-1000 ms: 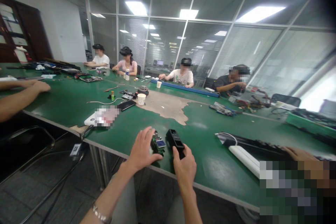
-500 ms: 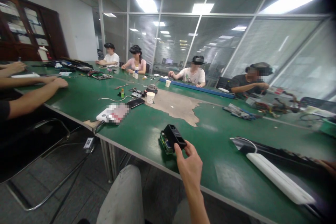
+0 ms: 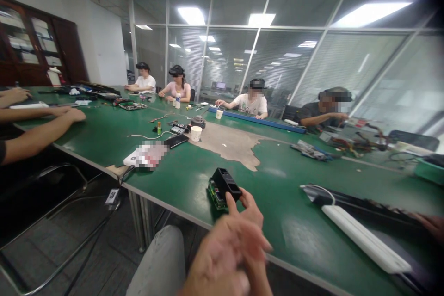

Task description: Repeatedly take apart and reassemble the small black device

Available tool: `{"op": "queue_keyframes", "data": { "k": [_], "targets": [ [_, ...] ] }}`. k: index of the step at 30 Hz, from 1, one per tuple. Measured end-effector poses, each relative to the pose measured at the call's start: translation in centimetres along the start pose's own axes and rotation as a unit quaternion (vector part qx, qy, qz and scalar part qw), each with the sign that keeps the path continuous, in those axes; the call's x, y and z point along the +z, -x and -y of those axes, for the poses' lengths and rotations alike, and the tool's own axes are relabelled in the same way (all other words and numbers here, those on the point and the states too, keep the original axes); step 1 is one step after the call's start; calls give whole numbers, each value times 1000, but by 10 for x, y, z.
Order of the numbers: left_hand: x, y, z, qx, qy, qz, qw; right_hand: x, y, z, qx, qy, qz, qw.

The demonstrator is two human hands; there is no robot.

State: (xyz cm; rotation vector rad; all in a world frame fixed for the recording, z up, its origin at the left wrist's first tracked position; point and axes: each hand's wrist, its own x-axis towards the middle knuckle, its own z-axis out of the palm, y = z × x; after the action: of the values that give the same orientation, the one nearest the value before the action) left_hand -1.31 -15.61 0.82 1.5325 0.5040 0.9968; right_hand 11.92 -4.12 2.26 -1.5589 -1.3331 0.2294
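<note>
My right hand [image 3: 252,212] grips the near end of a black plastic housing [image 3: 226,184], thumb on top and fingers along the right side. A green circuit board [image 3: 214,195] is against the housing's left side; whether the two are joined I cannot tell. Both are at the near edge of the green table [image 3: 277,199]. From below, my left hand [image 3: 227,247] crosses in front of my right wrist, palm up and slightly blurred. Its fingers point right, apart from the thumb, and nothing shows in them. Part of my right wrist is hidden behind it.
A white power strip [image 3: 367,240] lies at the right, beside a black sheet-like piece. Left of centre are a white box [image 3: 133,157], a black phone-like slab [image 3: 176,141] and a paper cup [image 3: 196,134]. Several people sit around the table; one person's forearms [image 3: 45,132] rest at the left.
My left hand has come into view from below, in front of my right wrist. My right hand keeps its grip on the black housing. The view has shifted slightly.
</note>
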Motion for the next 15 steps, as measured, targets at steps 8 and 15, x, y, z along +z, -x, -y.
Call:
{"op": "queue_keyframes", "data": {
  "k": [8, 15],
  "targets": [
    [-86, -81, 8, -85, -464, -135, 871, -5, 0, 9, -13, 52, 2, 999],
    [-97, -100, 22, -78, -499, -111, 856, -8, 0, 14, -40, 98, 11, 994]
  ]
}}
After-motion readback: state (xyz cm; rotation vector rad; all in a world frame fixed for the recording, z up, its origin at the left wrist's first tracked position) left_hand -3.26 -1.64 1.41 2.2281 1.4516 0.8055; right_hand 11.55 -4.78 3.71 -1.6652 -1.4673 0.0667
